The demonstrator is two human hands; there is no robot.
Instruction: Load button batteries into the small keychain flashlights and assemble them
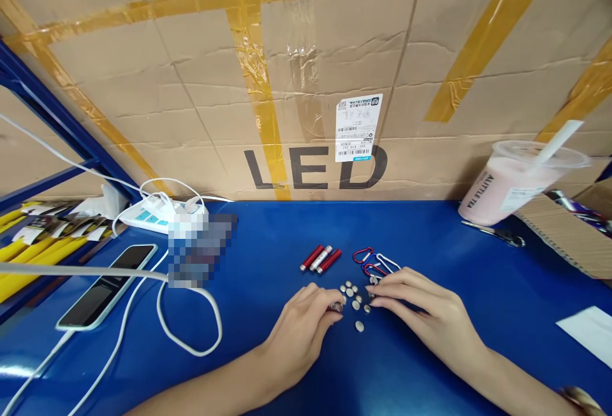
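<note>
My left hand [306, 320] is closed around a small metal tube [336, 306]; only its round end shows between thumb and fingers. A pile of silver button cells [356, 304] lies on the blue table between my hands. My right hand [430, 311] reaches in from the right, thumb and fingers pinched around a small silver button cell [373, 280] at the edge of the pile. Just beyond, three short tubes [320, 259], two red and one silver, lie side by side. Red, blue and white carabiner clips [375, 262] rest behind my right fingertips.
A phone [108, 286] with white cables and a power strip [157, 212] are on the left. A tilted drink cup [511, 180], keys [497, 233], an open carton [561, 231] and white paper [590, 333] are on the right. A big cardboard box [201, 97] walls off the back.
</note>
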